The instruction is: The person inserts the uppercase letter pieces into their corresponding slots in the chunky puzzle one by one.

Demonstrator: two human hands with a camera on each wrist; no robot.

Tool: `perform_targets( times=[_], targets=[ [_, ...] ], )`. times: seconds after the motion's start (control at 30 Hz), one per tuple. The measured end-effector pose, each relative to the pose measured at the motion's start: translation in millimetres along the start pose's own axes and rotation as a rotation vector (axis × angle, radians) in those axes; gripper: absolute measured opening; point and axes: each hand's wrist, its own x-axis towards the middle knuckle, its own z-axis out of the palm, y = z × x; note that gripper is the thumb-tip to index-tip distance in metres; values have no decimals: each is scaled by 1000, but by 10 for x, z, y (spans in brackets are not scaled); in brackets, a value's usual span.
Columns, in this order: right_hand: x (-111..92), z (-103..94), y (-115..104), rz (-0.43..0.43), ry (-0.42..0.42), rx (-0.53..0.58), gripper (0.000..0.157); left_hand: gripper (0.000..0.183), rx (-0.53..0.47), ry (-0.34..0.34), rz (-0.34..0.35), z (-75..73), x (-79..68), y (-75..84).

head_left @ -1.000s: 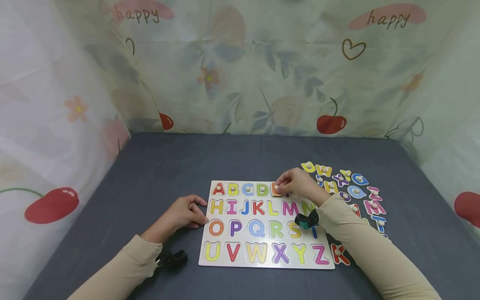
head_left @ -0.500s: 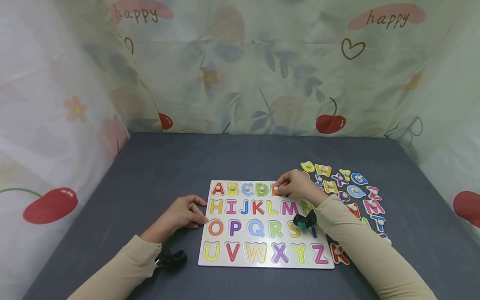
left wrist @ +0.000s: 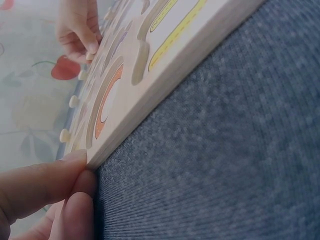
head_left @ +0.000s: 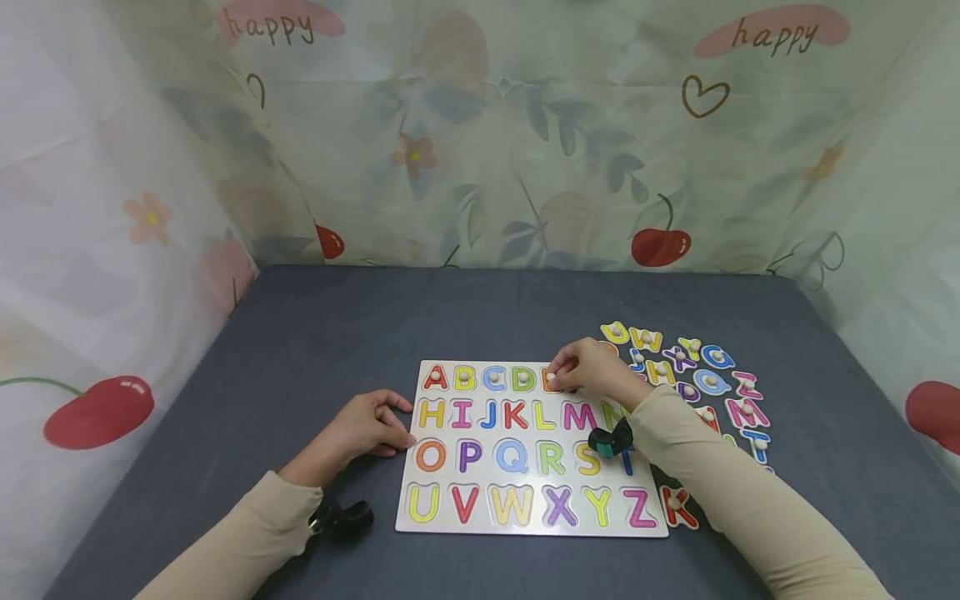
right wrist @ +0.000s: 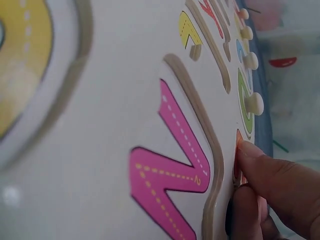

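Pale wooden alphabet board (head_left: 483, 471), rectangular, coloured letter recesses in four rows, lying flat on a worktop (head_left: 337, 333) covered in dark grey-blue cloth.

Right hand (head_left: 592, 368) over the far end of the board, hiding the last places of the top row. Grip: thumb and finger pinching a small orange letter piece (head_left: 547, 383) by its round pale knob. Piece is at the fifth place of that row; fingers cover most of its letter. Cannot tell whether it sits fully down in the recess.

Left hand (head_left: 367, 425) at the board's left edge. Grip released, fingers relaxed; tips touch the edge, and the left wrist view shows one digit resting on its upper rim.

Top row, in place with knobs up: red A piece (head_left: 436, 378), yellow B piece (head_left: 464, 378), blue C piece (head_left: 494, 378), green D piece (head_left: 522, 380), this last just beside the orange one.

Loose knobbed letters scattered right of the board, some behind the right forearm: yellow W piece (head_left: 646, 339), yellow H piece (head_left: 660, 372), pink M piece (head_left: 746, 413), blue T piece (head_left: 757, 444), and red K piece (head_left: 677, 507) near the close right corner.

Beige sleeves (head_left: 247, 525) on both arms; a black device (head_left: 342, 521) at each wrist. Behind, pale printed curtain (head_left: 480, 125) with cherries, flowers, "happy".
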Motion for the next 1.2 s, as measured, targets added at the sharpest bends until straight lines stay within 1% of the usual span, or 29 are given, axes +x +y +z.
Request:
perform_targets(
  times=[0.2, 0.37, 0.53, 0.73, 1.0, 1.2],
  targets=[
    [9, -4, -2, -27, -17, -9, 16, 49, 2, 5, -7, 2, 3, 6],
    [0, -2, 4, -45, -15, 1, 20, 49, 1, 3, -8, -2, 2, 3],
    [-50, -57, 38, -61, 15, 28, 25, 49, 0, 2, -10, -3, -1, 0],
    [-204, -285, 114, -94, 75, 94, 32, 49, 5, 5, -13, 0, 6, 5],
    [-465, -666, 325, -82, 147, 43, 35, 48, 3, 0, -8, -5, 4, 7],
    [-672, -960, 539, -43, 178, 25, 46, 48, 17, 4, -10, -2, 12, 3]
  ],
)
